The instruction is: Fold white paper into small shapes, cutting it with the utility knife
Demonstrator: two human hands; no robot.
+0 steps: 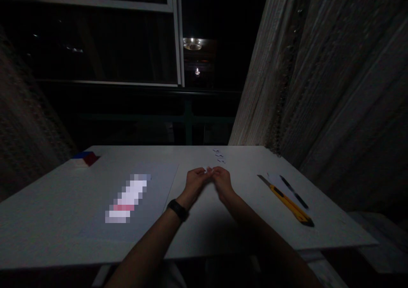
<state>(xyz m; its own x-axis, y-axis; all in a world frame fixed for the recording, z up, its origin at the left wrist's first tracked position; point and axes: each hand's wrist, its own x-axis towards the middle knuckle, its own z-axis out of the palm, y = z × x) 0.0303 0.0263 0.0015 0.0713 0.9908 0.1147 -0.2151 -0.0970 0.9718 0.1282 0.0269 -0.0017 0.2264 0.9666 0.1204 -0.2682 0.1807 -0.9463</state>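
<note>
Over the middle of the white table, my left hand (pixel 195 182) and my right hand (pixel 223 181) meet at the fingertips. Both are closed in a pinch. A tiny pale bit shows between the fingers, too small and dark to name. A black band (pixel 178 210) circles my left wrist. Just beyond the fingertips lie several small white paper slips (pixel 219 156) with dark marks on them. To the right of my right hand rests a yellow utility knife (pixel 288 202), its blade out and pointing away to the left.
Beside the knife, a black pen (pixel 295 192) lies by a narrow white paper strip (pixel 280 182). At left is a large sheet (pixel 156 194) with a blurred-out patch. A red, blue and white cube (pixel 85 159) sits at the far left. Curtains (pixel 264 67) and a dark window border the table (pixel 41 220).
</note>
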